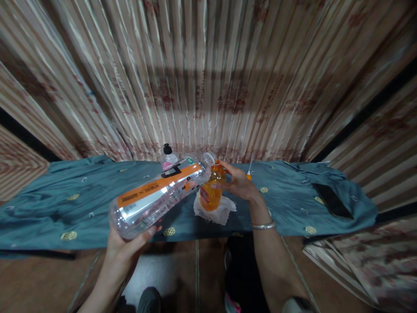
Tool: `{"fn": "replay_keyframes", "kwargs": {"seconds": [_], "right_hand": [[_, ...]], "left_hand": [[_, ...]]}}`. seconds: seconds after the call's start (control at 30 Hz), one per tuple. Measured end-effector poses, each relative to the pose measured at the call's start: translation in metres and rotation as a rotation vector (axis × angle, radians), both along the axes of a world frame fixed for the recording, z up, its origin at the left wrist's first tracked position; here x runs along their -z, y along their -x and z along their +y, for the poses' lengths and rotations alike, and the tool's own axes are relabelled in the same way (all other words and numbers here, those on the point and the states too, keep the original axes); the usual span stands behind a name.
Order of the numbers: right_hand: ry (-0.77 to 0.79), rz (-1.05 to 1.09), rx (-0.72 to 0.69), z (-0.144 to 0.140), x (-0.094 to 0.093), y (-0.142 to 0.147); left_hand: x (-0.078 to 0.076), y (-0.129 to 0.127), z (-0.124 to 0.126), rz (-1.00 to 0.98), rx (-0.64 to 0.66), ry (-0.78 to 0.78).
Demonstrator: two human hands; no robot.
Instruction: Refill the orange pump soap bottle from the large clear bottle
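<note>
My left hand (130,243) grips the lower end of a large clear plastic bottle (163,191) with an orange and silver label. That bottle is tilted, its neck up against the mouth of an orange bottle (211,191). Around the upper part of the orange bottle, my right hand (239,180) is closed; it wears a silver bangle at the wrist. The orange bottle stands upright on a crumpled white tissue (224,211). Whether liquid runs between the two bottles, I cannot tell.
Behind the clear bottle stands a small bottle with a black cap (167,150). A pump or dropper piece with an orange collar (249,176) lies right of my hand. A dark phone (332,201) rests on the blue-green cloth (286,217). Striped curtains (202,87) hang behind.
</note>
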State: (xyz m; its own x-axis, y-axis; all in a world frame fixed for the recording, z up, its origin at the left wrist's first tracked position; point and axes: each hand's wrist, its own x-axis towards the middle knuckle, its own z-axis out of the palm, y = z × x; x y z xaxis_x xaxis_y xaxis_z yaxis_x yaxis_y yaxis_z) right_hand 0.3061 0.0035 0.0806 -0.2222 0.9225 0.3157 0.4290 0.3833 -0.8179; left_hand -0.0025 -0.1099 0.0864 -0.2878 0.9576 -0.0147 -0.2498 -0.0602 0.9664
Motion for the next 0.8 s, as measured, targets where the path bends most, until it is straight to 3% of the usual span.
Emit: {"fn": "replay_keyframes", "kwargs": {"seconds": [0.8], "right_hand": [[-0.032,-0.050,0.010,-0.0085,-0.0063,0.0049]], "left_hand": [[-0.0019,-0.0019,-0.0059,0.078,-0.067,-0.041]]}}
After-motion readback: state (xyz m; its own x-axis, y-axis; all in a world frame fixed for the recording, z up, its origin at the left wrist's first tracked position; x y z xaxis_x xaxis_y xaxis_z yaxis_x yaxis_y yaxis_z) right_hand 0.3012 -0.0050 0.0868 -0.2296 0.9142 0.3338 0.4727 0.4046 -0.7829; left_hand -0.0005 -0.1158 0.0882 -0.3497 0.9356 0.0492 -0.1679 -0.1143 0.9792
